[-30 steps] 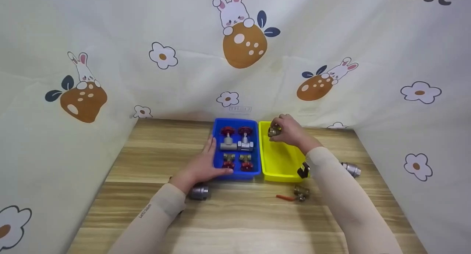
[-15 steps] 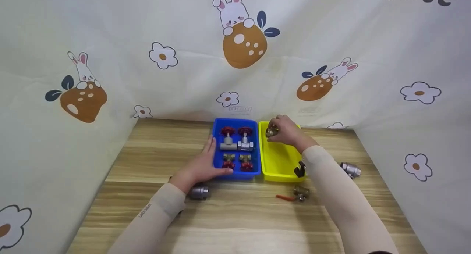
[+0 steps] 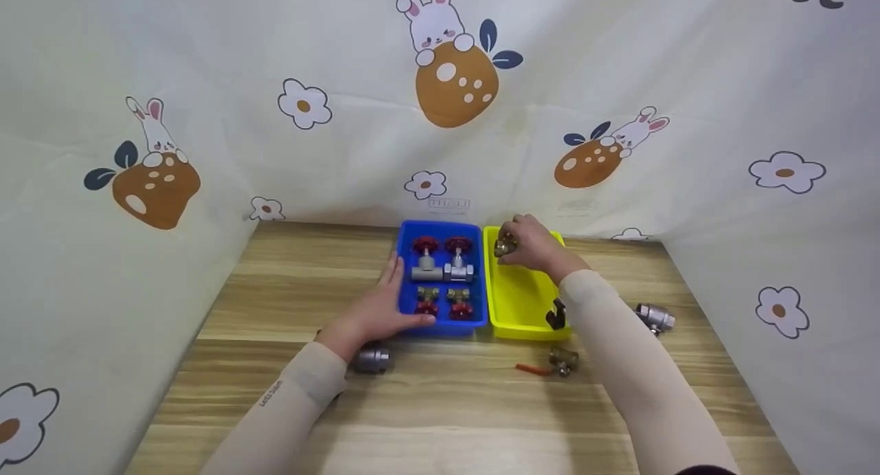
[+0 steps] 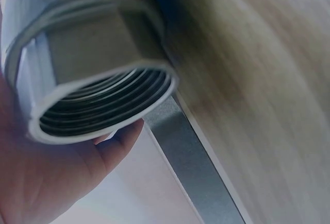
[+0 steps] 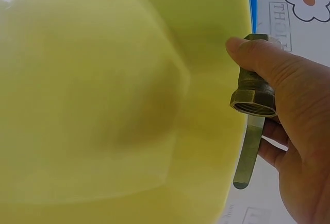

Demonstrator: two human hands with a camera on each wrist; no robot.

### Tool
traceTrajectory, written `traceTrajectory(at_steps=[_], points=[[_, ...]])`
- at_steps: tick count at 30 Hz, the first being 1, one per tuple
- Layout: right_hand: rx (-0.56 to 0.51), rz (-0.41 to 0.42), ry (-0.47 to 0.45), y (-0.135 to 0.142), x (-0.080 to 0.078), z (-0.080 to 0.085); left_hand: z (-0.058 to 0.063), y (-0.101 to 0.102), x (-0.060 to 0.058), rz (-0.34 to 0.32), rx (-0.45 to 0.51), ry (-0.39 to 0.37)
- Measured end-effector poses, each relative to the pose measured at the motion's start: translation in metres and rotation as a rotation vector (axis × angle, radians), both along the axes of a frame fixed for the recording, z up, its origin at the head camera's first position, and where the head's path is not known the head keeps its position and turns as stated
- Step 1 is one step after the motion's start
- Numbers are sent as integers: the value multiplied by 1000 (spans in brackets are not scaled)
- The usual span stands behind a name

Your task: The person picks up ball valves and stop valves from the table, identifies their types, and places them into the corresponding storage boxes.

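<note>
Nearest first: on the table [image 3: 440, 420] I read a silver fitting [image 3: 373, 360], partly hidden, and an orange-handled valve [image 3: 564, 357] on the near side of the yellow tray [image 3: 519, 300]. The left hand [image 3: 371, 310] is extended and grips nothing: fingers lie along the outer left wall of the blue tray [image 3: 454, 329], thumb at its near rim. Inside that tray I count four red-wheeled valves [image 3: 459, 272], in two rows of two. Farther out, the right hand [image 3: 533, 245] pinches a brass valve [image 5: 252, 98]; the left is well apart from it. The brass valve is at the yellow tray's far left corner, beside the blue tray. I judge the governing relation to be body axis against tray edge: in the right wrist view the body runs roughly alongside the far edge, lever [image 5: 247, 157] nearly parallel. Contact with the tray I cannot confirm. Beyond hangs a patterned cloth [image 3: 364, 152].
</note>
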State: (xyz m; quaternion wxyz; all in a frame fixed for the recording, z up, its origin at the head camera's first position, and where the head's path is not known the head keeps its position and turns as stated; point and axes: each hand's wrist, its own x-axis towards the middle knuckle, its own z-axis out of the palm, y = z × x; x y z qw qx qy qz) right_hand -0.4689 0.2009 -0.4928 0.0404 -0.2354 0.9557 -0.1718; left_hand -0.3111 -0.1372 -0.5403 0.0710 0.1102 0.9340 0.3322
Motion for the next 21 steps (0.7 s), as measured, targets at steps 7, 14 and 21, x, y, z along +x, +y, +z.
traceTrajectory(at_steps=[7,14,21], points=[[17,26,29,0,-1,-1,-3,-1,-1,-3,11,-2],[-2,6,-10,-2,-2,-4,-3,0,-1,-8,7,3],[25,-11,-36,-3,-5,-9,-2,0,-1,-7,6,-2]])
